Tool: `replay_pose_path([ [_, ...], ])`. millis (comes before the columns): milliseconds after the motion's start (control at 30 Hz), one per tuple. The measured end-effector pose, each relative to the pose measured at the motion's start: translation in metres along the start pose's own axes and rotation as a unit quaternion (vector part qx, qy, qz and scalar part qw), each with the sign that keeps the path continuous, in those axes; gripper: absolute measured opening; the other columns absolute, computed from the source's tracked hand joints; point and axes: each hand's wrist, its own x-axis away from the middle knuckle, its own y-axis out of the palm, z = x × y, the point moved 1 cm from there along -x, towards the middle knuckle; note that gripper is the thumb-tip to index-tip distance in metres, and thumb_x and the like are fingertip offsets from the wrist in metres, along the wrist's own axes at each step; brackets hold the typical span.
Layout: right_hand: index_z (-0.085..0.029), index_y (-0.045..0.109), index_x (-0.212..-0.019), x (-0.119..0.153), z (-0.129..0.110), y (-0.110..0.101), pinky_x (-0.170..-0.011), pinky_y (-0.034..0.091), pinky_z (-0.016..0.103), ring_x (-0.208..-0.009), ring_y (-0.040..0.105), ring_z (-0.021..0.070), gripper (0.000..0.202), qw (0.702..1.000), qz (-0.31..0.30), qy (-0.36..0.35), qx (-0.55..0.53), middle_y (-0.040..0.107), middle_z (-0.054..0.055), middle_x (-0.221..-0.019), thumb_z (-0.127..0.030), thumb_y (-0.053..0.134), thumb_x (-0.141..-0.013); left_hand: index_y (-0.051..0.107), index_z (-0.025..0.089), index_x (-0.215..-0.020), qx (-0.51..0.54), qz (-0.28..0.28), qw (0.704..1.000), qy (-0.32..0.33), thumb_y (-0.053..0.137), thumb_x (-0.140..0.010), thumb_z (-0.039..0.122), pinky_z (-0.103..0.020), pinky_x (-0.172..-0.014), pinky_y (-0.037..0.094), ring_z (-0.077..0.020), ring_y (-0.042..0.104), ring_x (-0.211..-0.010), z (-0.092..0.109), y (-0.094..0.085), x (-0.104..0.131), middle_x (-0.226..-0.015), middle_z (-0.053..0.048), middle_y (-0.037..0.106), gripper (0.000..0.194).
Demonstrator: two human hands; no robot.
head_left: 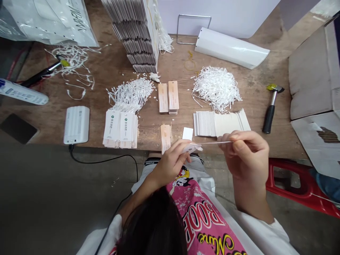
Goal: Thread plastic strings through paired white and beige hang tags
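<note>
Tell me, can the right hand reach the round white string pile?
Probably yes: the string pile looks close, just beyond the row of pale cards, but the right hand may first need to release its held string.

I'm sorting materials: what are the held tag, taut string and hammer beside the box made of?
Tag: probably card, smooth, thin and printed. String: perhaps synthetic cord, thin, white; fibre unclear. Hammer: metal shaft, judging by its shine; grip likely matt black rubber or plastic.
</note>
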Motion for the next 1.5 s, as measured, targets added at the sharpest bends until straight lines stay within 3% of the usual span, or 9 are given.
replay_pose_path([
  [67, -0.028, 0.074, -0.084, 0.0, -0.006, 0.001, -0.045, 0.037, 0.024, -0.045, 0.044, 0.0076, 0.005, 0.999, -0.006, 0.031, -0.006, 0.057, -0.004, -0.057, -0.028, 0.075, -0.079, 0.055, 0.017, -0.119, 0.017, -0.011, 0.998, -0.051, 0.04, -0.099, 0.027, -0.026, -0.068, 0.05, -0.0114, 0.058, -0.068, 0.0, 0.0, 0.001, -0.088, -0.004, 0.062, 0.027],
  [167, -0.026, 0.073, -0.084, 0.002, -0.004, 0.002, -0.044, 0.042, 0.024, -0.045, 0.05, 0.0091, 0.011, 0.993, -0.045, 0.111, -0.013, 0.066, -0.001, -0.064, -0.033, 0.077, -0.076, 0.057, 0.015, -0.112, 0.074, -0.009, 0.989, -0.127, 0.042, -0.098, 0.033, -0.024, -0.066, 0.048, -0.0117, 0.057, -0.065, 0.002, 0.001, 0.001, -0.075, -0.002, 0.062, 0.027],
  [300, -0.021, 0.073, -0.08, 0.004, 0.013, 0.0, -0.047, 0.048, 0.024, -0.048, 0.058, 0.0104, 0.011, 0.973, -0.083, 0.211, -0.045, 0.07, 0.001, -0.066, -0.029, 0.078, -0.074, 0.058, 0.014, -0.102, 0.172, 0.042, 0.97, -0.165, 0.053, -0.092, 0.042, -0.022, -0.06, 0.046, -0.0119, 0.058, -0.063, 0.006, 0.0, -0.001, -0.076, -0.003, 0.064, 0.03],
  [467, -0.019, 0.073, -0.091, 0.009, 0.035, -0.006, -0.051, 0.053, 0.022, -0.054, 0.065, 0.0106, 0.019, 0.951, -0.097, 0.289, -0.047, 0.074, 0.003, -0.072, -0.021, 0.078, -0.073, 0.058, 0.013, -0.099, 0.219, 0.09, 0.949, -0.208, 0.066, -0.082, 0.046, -0.022, -0.057, 0.048, -0.0112, 0.058, -0.06, 0.003, 0.0, -0.002, -0.076, -0.003, 0.066, 0.038],
  [600, -0.019, 0.073, -0.082, 0.012, 0.041, -0.009, -0.053, 0.054, 0.022, -0.058, 0.066, 0.0112, 0.01, 0.959, -0.083, 0.268, -0.037, 0.074, 0.004, -0.075, -0.021, 0.078, -0.074, 0.062, 0.012, -0.091, 0.255, 0.092, 0.936, -0.226, 0.071, -0.078, 0.046, -0.021, -0.055, 0.046, -0.0103, 0.057, -0.056, -0.002, 0.002, -0.002, -0.067, -0.002, 0.064, 0.037],
  [867, -0.02, 0.072, -0.079, 0.015, 0.042, -0.004, -0.054, 0.052, 0.022, -0.06, 0.062, 0.0099, 0.006, 0.969, -0.076, 0.234, -0.013, 0.068, 0.001, -0.074, -0.021, 0.077, -0.075, 0.07, 0.012, -0.082, 0.335, 0.088, 0.899, -0.27, 0.084, -0.062, 0.04, -0.021, -0.058, 0.045, -0.0082, 0.054, -0.059, 0.002, 0.002, -0.002, -0.07, -0.002, 0.064, 0.038],
  [1233, -0.019, 0.07, -0.08, 0.021, 0.04, 0.003, -0.052, 0.056, 0.024, -0.057, 0.064, 0.0121, 0.011, 0.972, -0.072, 0.221, -0.009, 0.07, 0.002, -0.071, -0.02, 0.078, -0.073, 0.067, 0.014, -0.077, 0.275, 0.092, 0.926, -0.242, 0.082, -0.065, 0.032, -0.021, -0.06, 0.043, -0.0095, 0.054, -0.062, 0.005, 0.003, 0.003, -0.068, 0.0, 0.062, 0.027],
  [1367, -0.019, 0.071, -0.076, 0.019, 0.036, 0.011, -0.053, 0.055, 0.022, -0.057, 0.063, 0.0106, 0.013, 0.979, -0.066, 0.192, 0.022, 0.069, 0.001, -0.073, -0.017, 0.081, -0.069, 0.07, 0.016, -0.087, 0.239, 0.103, 0.938, -0.229, 0.081, -0.068, 0.029, -0.022, -0.064, 0.046, -0.0112, 0.057, -0.068, 0.01, 0.002, 0.004, -0.076, -0.001, 0.065, 0.026],
  [1500, -0.02, 0.072, -0.073, 0.016, 0.031, 0.019, -0.057, 0.055, 0.022, -0.063, 0.062, 0.0109, 0.012, 0.982, -0.052, 0.159, 0.084, 0.069, 0.001, -0.075, -0.015, 0.081, -0.068, 0.069, 0.014, -0.081, 0.194, 0.133, 0.941, -0.245, 0.085, -0.062, 0.028, -0.021, -0.059, 0.044, -0.0106, 0.054, -0.063, 0.015, 0.001, 0.003, -0.07, 0.001, 0.062, 0.028],
])
